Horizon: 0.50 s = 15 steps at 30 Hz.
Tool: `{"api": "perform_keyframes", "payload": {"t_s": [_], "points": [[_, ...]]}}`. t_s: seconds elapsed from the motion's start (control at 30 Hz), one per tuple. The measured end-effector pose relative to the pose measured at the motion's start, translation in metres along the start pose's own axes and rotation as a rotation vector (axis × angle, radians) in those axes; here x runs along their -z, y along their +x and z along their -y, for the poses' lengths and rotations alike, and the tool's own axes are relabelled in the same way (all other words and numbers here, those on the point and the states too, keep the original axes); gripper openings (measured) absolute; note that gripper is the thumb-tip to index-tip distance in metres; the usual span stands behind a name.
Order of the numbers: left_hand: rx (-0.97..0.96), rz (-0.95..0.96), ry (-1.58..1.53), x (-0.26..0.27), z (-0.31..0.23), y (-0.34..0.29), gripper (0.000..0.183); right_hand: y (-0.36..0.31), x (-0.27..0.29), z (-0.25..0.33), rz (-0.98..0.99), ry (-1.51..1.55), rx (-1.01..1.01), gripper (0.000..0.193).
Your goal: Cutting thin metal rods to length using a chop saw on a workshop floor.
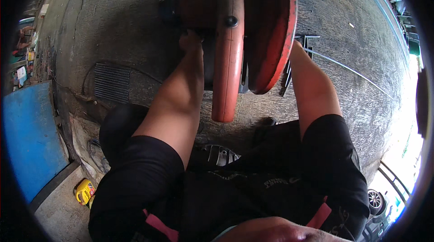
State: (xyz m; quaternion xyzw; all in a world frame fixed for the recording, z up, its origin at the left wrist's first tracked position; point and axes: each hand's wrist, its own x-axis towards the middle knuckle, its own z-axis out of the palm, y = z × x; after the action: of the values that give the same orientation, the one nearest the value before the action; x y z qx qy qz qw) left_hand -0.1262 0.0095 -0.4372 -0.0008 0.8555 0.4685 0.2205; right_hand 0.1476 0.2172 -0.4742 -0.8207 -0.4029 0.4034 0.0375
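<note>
A red cut-off saw stands on the floor in front of me, its long handle pointing toward me. The round red blade guard is on its right side. My left hand is down in the shade left of the handle, by the saw's lower body. Its fingers look curled, but what they hold is too dark to make out. My right hand reaches behind the guard's right edge, so its fingers are hidden. Close to it are dark metal bars and a long thin metal rod running off to the right.
A ribbed metal grate lies on the rough concrete floor at left, with a dark cable by it. Further left are a blue panel and a yellow container. A vehicle wheel shows at the lower right.
</note>
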Motion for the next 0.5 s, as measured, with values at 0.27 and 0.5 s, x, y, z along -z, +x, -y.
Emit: {"api": "perform_keyframes", "payload": {"t_s": [0.27,0.5], "points": [[0.169,0.011,-0.258,-0.003,-0.018,-0.031,0.038,-0.004,0.009,-0.005,-0.068,-0.170,0.034,0.043],[0.020,-0.012,0.092,0.000,-0.003,-0.009,0.036,-0.027,0.013,0.003,-0.102,-0.318,0.103,0.044]]}}
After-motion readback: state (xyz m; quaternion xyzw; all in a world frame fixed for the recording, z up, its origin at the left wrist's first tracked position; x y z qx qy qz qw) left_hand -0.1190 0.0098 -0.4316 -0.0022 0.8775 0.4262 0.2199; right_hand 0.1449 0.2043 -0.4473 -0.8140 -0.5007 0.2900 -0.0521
